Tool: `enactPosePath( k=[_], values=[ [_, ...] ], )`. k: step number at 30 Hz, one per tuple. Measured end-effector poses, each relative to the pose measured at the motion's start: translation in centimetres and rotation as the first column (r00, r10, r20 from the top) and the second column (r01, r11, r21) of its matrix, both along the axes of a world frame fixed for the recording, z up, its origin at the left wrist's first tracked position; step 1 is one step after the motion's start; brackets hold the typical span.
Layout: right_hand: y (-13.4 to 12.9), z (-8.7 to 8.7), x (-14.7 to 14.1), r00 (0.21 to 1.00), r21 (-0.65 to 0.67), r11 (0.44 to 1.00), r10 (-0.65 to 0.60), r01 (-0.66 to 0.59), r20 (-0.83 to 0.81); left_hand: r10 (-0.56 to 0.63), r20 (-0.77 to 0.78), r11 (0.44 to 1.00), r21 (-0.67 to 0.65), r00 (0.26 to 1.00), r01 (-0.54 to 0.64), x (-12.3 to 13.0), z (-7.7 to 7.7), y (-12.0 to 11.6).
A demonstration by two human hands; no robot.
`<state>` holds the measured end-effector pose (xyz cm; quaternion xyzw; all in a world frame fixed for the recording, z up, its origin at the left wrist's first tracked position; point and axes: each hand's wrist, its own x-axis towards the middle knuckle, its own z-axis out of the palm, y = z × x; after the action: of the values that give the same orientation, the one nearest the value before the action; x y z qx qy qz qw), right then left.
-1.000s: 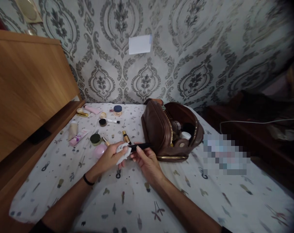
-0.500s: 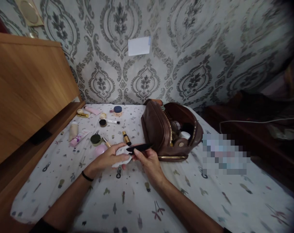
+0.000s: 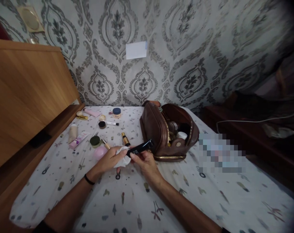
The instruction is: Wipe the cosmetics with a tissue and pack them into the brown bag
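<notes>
A crumpled white wipe point(image 3: 122, 158) is gripped in my left hand point(image 3: 111, 159), and it touches the lower end of a black cosmetic tube point(image 3: 141, 148). My right hand point(image 3: 147, 165) closes its fingers round that tube from below, holding it slantwise with the upper end to the right. Just behind it stands an open brown toiletry bag point(image 3: 153, 126) with jars and bottles inside. Left of my left hand lie a round pink item point(image 3: 100, 152) and a dark green lidded jar point(image 3: 95, 141). A small black-and-gold bottle point(image 3: 125, 139) lies beyond my hands.
More cosmetics lie at the back left: a blue-lidded jar point(image 3: 116, 113), a white tube point(image 3: 111, 123), a pink-purple tube point(image 3: 79, 140) and a beige bottle point(image 3: 73, 133). A wooden cabinet point(image 3: 33, 97) borders the left side. The patterned sheet point(image 3: 127, 200) covers the surface.
The black tube has turned in my right hand, so its broad, lettered side now shows. The wipe has shifted slightly against its lower end. The view has tilted a little.
</notes>
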<state>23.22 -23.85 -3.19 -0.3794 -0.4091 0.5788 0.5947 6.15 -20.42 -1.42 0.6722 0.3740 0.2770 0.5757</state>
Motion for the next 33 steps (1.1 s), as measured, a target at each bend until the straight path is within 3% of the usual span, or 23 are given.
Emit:
enactPosePath(
  k=[4, 10, 23, 29, 33],
  values=[
    [0.0, 0.3, 0.2, 0.999, 0.011, 1.0, 0.003, -0.004, 0.045, -0.001, -0.005, 1.0, -0.031, 1.0, 0.001, 0.1, -0.1, 0.0],
    [0.4, 0.1, 0.4, 0.997, -0.02, 0.997, -0.079, 0.079, -0.014, -0.079, 0.08, 0.991, -0.104, 0.994, 0.087, 1.0, 0.4, -0.7],
    [0.3, -0.2, 0.5, 0.999, 0.031, 0.999, 0.024, -0.025, 0.037, 0.014, -0.044, 1.0, -0.024, 0.999, -0.015, 0.7, -0.8, -0.5],
    [0.2, 0.5, 0.3, 1.0, 0.07, 0.998, 0.008, -0.006, -0.021, 0.178, -0.028, 0.961, 0.218, 0.984, -0.168, 1.2, -0.6, -0.5],
    [0.1, 0.5, 0.2, 0.997, 0.132, 0.991, -0.001, -0.009, 0.073, 0.286, 0.005, 0.936, 0.213, 0.958, -0.28, 1.2, -0.2, -0.6]
  ],
)
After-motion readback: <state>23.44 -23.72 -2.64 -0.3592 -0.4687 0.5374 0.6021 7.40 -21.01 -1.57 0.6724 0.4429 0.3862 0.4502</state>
